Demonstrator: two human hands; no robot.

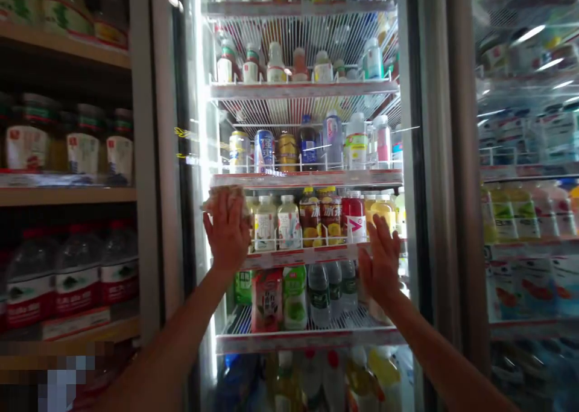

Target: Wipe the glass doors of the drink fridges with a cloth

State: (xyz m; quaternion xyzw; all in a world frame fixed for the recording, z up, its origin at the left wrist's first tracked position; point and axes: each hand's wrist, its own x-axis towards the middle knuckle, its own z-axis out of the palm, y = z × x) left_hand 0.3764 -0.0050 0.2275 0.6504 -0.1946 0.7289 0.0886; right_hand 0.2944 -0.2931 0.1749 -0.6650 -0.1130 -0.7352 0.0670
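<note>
A tall drinks cooler with a glass door stands in front of me, framed by a metal edge (456, 177). My left hand (230, 237) lies flat with fingers stretched over a light, crumpled cloth (211, 202), pressing it to the glass at the left side. Behind it are bottles on the middle shelf. My right hand (382, 261) is raised at the right with its fingers apart and holds nothing. It appears to rest on the glass, before a shelf rail (312, 255); exact contact is hard to tell.
Inside the cooler, wire shelves carry bottles, cans (264, 151) and drink packs (266, 300). At the left, wooden shelves (67, 196) hold dark-capped jars and large red-labelled water bottles (79, 273). Another glass-fronted cooler with bottles (525, 213) stands at the right.
</note>
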